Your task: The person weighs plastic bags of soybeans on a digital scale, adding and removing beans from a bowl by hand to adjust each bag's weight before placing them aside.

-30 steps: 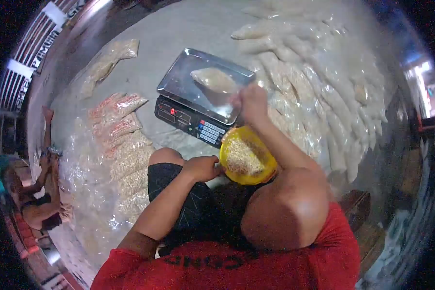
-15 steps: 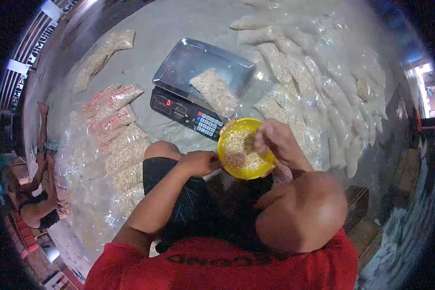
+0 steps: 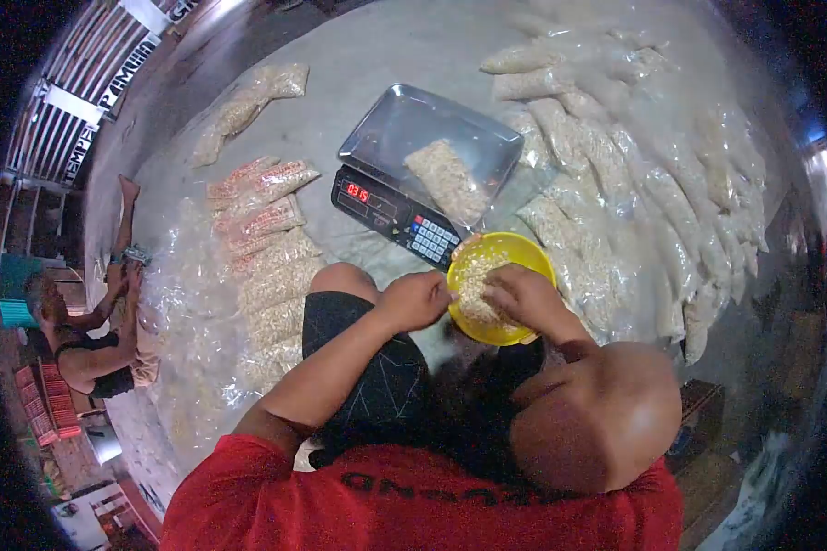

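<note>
A yellow bowl [image 3: 547, 266] of pale, bean-like pieces [image 3: 478, 286] sits above my lap, tilted toward me. My left hand [image 3: 418, 300] is closed at its left rim, thumb and fingers pinching the edge. Inside the bowl, my right hand [image 3: 524, 296] has its fingers bent together down into the pieces; the fingertips are partly hidden. Just beyond the bowl is a digital scale [image 3: 390, 213] with a metal tray [image 3: 390, 138]. A clear bag of the pale pieces [image 3: 447, 181] lies on that tray, and the red display seems to read 0.315.
Filled clear bags [image 3: 597, 151] lie in overlapping rows on the right. More filled bags [image 3: 280, 285] form a column on the left, some with red print [image 3: 266, 184]. One long bag [image 3: 248, 110] lies at the far left. Another person [image 3: 101, 349] sits at the left edge.
My right hand has lowered from above the bowl's right side into the pieces. The scale display has gone from 0 to about 0.315. The whole view has shifted with my head.
</note>
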Action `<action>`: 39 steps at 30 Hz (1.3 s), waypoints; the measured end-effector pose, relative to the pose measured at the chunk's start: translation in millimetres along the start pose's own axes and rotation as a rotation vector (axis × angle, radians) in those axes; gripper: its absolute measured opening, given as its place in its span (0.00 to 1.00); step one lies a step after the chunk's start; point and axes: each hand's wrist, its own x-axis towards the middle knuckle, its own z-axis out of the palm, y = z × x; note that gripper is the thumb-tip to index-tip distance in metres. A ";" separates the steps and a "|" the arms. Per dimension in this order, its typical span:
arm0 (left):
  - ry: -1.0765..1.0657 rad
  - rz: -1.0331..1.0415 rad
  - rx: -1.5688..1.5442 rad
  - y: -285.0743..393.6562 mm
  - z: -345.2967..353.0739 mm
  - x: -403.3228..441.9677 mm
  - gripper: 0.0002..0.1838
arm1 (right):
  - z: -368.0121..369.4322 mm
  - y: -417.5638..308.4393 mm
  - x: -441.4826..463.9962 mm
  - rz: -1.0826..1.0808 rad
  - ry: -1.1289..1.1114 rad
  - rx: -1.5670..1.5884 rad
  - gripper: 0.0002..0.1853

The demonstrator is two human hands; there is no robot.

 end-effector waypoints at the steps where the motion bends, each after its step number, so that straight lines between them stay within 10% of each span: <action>1: 0.069 -0.005 -0.124 18.0 -6.6 -3.5 0.18 | 1.7 1.6 3.6 0.004 0.064 0.030 0.20; 9: 0.868 0.270 0.222 70.5 -12.2 55.8 0.24 | 6.9 6.8 43.2 -0.103 0.255 -0.064 0.20; 19: 0.707 0.226 0.197 56.6 -7.8 75.9 0.26 | 94.8 50.1 21.4 -0.005 0.015 -0.294 0.20; 25: 0.730 0.286 0.239 35.5 -15.1 75.1 0.18 | 42.7 19.1 13.1 0.167 -0.027 0.272 0.19; 28: 0.757 0.370 0.148 14.3 -30.9 81.4 0.16 | 30.0 -1.1 8.2 -0.088 0.043 -0.106 0.17; 39: 1.314 0.081 -0.413 -40.2 -163.4 46.9 0.10 | 14.9 -3.1 -39.9 0.012 0.001 -0.038 0.13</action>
